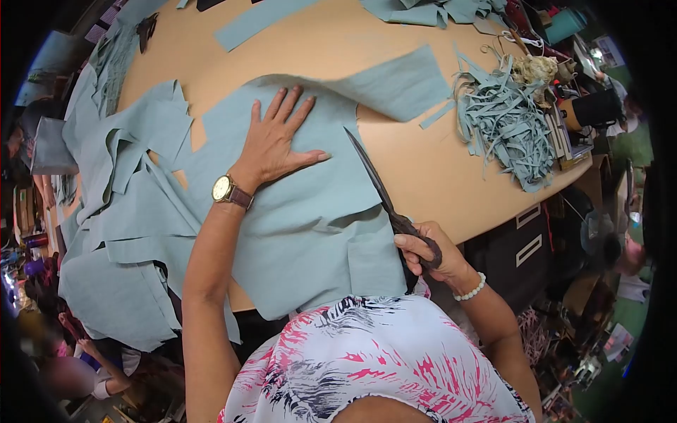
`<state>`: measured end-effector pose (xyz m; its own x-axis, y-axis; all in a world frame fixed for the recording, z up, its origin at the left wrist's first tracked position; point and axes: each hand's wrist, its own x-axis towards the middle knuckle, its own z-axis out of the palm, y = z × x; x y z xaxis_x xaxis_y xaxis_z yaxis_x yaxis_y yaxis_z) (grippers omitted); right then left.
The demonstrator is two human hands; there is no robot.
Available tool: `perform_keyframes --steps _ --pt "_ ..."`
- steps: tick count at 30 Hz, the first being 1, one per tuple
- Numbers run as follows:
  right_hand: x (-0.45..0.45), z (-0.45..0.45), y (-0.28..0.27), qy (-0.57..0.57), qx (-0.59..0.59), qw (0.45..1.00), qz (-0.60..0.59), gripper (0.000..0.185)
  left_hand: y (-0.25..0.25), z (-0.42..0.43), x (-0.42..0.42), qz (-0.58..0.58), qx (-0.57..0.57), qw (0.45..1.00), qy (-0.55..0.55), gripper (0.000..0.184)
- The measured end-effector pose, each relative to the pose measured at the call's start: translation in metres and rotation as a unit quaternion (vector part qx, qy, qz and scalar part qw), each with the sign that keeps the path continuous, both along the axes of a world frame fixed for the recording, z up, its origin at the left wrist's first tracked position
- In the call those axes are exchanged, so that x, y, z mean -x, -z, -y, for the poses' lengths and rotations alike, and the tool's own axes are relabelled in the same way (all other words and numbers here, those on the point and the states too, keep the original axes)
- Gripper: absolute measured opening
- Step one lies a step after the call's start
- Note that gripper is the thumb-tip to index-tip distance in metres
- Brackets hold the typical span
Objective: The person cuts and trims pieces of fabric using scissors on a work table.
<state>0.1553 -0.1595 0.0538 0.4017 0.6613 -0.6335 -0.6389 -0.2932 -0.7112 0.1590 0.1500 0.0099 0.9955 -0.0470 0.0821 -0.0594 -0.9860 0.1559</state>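
Note:
A large piece of grey-blue fabric (296,218) lies over the table's front edge, its far strip folded and raised toward the right. My left hand (278,137) presses flat on it with the fingers spread. My right hand (430,250) grips dark scissors (384,187) by the handles at the fabric's right edge. The blades point away from me, their tip resting over the cloth near its right side; whether they are parted is hard to see. More fabric pieces (141,204) lie in a loose heap left of my left arm.
A tangled pile of thin fabric strips (508,123) sits on the right of the wooden table (423,162). Fabric scraps (437,8) and a flat strip (257,25) lie at the far side. Black drawers (511,243) stand below the right edge. Another person (106,374) is at lower left.

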Motion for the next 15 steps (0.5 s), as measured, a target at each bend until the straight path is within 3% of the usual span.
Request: perform_keyframes --steps 9,15 --pt "-0.003 -0.013 -0.003 0.014 -0.007 1.0 -0.001 0.031 0.001 0.0 -0.001 0.055 0.026 0.998 0.014 0.091" --pt "-0.004 -0.005 -0.004 -0.002 -0.009 1.0 -0.023 0.031 -0.001 0.019 0.025 0.088 0.038 0.993 -0.069 0.081"
